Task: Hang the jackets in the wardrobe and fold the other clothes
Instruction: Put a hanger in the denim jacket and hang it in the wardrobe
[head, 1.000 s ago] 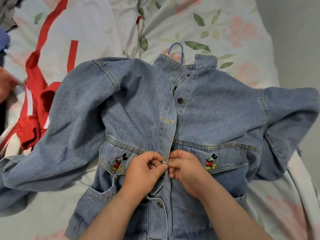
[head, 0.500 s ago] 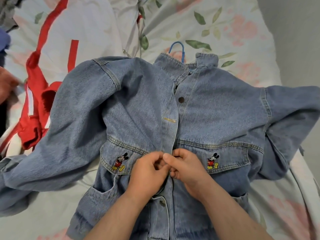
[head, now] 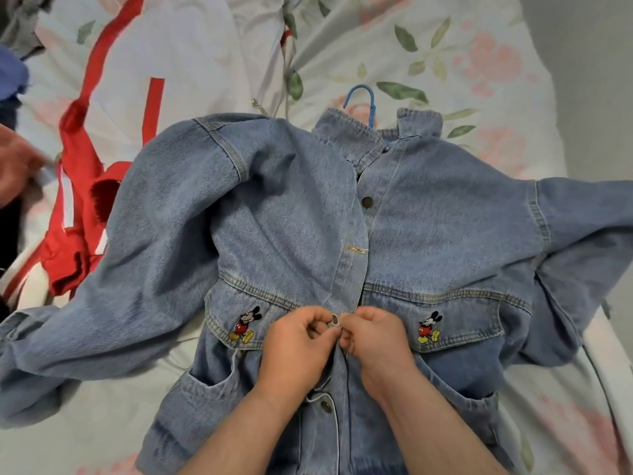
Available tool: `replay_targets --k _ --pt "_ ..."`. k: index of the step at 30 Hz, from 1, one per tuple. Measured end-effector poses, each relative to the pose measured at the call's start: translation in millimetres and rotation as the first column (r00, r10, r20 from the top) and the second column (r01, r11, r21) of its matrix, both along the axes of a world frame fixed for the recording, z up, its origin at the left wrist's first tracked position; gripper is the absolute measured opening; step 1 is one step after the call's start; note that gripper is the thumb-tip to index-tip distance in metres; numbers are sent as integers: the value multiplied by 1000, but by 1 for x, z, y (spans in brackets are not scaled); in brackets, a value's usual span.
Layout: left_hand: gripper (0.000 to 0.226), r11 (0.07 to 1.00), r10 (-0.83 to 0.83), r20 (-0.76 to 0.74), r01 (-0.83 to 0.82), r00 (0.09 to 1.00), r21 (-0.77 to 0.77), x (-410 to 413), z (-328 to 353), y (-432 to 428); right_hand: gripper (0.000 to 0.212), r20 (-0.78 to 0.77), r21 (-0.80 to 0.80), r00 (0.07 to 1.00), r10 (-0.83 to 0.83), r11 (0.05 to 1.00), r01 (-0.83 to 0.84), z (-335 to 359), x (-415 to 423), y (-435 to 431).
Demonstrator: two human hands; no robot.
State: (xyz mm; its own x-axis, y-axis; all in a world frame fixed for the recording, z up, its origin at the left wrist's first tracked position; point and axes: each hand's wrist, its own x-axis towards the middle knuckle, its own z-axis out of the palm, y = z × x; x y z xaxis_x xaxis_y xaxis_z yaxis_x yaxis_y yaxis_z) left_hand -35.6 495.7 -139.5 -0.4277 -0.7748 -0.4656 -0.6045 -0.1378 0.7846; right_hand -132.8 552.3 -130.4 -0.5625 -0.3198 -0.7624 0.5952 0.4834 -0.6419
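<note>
Whereas a second ago the two front edges were only pinched together with the fastening hidden under the thumbs, the head view now shows a metal button [head: 335,318] bare between the fingertips, well below the blue hanger hook [head: 363,97]. I judge it is just coming through its hole, so the chest is close to fastened and the garment nearer to being hung.

The left hand [head: 298,341] has its fingers curled, thumb and forefinger pinching the placket edge at the button. The right hand [head: 376,337], touching it, is curled too and pinches the opposite edge.

The denim jacket [head: 445,234] lies face up on the floral bedsheet [head: 445,46], directly below the hook, which pokes out of its collar. Its sleeves spread out to either side. It is faded blue with yellow stitching and a cartoon mouse patch [head: 245,323] on each chest flap. Just below the hook an upper button [head: 367,201] is undone, its buttonhole [head: 356,249] lying empty; farther down, a lower button [head: 327,406] looks fastened. A red garment [head: 78,214] lies left of the hook.
</note>
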Motion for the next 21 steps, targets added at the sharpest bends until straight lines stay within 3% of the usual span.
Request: replay_targets --k 4,9,13,17,21 --pt "21 999 45 -10 -45 999 3 0 2 2 26 13 42 1000 -8 999 7 0 -3 -2" --pt "22 963 191 -93 -169 977 210 -8 5 6 34 80 24 997 21 999 -23 6 -8 -2" --pt "23 921 239 -58 -207 969 330 -8 3 1 32 120 13 985 127 992 -129 13 -13 -1" --pt "18 942 160 -12 -149 987 299 -8 3 -6 28 201 25 965 170 984 -178 17 -19 -1" --pt "20 974 93 -34 -84 995 210 -8 1 -6 8 229 -20 934 275 960 -278 19 -25 -2"
